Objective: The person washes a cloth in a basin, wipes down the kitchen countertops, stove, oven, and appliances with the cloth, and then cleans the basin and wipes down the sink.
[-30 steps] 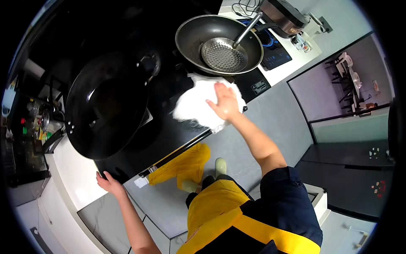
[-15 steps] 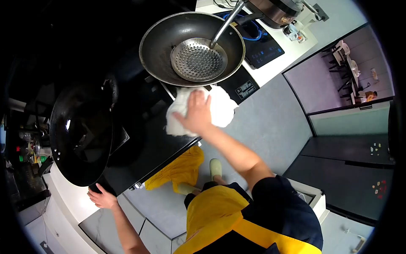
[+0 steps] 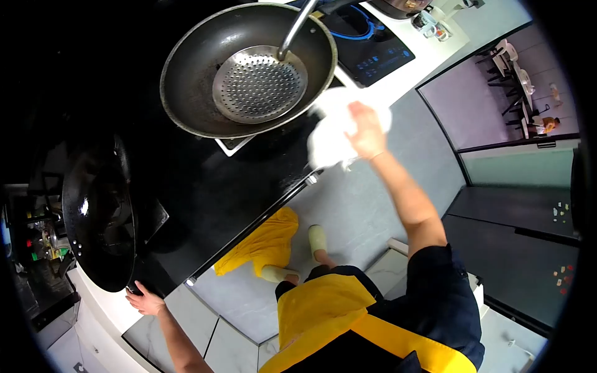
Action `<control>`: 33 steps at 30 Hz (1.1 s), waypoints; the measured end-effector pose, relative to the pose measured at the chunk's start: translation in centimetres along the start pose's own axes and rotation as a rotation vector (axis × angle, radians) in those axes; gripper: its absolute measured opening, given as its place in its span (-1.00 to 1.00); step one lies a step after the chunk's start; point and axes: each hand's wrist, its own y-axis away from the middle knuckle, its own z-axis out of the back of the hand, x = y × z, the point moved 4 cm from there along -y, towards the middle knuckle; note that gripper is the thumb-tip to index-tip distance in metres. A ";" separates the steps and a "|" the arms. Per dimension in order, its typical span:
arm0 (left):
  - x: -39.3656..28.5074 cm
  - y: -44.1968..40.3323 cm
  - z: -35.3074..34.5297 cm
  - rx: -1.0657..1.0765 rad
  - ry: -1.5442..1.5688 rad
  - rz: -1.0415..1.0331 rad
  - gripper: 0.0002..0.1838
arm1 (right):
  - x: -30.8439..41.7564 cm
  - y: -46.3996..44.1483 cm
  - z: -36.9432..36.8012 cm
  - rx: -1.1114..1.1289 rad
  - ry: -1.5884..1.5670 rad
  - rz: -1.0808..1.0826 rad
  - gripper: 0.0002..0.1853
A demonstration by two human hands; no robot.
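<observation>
My right hand [image 3: 368, 133], blurred by motion, is on a bunched white cloth [image 3: 336, 133] at the right end of the black cooktop [image 3: 217, 199]. The cloth hangs partly past the front edge. Up and to its left, a dark wok [image 3: 186, 81] stands on the cooktop, with a perforated metal skimmer [image 3: 260, 87] lying in it. At the lower left, my left hand [image 3: 146, 301] rests by the cooktop's corner with fingers apart, just below a second, shiny black wok [image 3: 102, 217].
An induction plate [image 3: 379, 59] with a blue cable sits on the white counter [image 3: 435, 56], near several cups [image 3: 429, 25]. Yellow fabric [image 3: 264, 242] hangs below the cooktop's front edge. Control knobs [image 3: 312, 179] stick out along that edge. Dark cabinet fronts [image 3: 516, 248] stand at the right.
My right hand has moved the white cloth rightward, from below the wok with the skimmer to the cooktop's right end. My left hand stays near the corner. The view has shifted.
</observation>
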 end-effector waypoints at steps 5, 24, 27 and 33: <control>-0.3 0.2 0.7 0.004 0.042 -0.052 -0.19 | -1.4 3.8 -7.8 -0.747 -0.748 -0.591 -0.29; -2.0 1.3 2.7 -0.113 0.399 -0.560 -0.39 | 33.4 17.9 -17.1 0.115 -0.038 -0.090 -0.62; -1.8 1.8 3.1 -0.164 0.470 -0.535 -0.41 | 35.1 15.8 -12.3 -0.195 -0.322 -0.180 -0.63; -0.6 3.3 3.0 -0.310 0.959 -0.644 -0.49 | 23.2 11.9 -15.3 -0.693 -0.335 -0.243 -0.68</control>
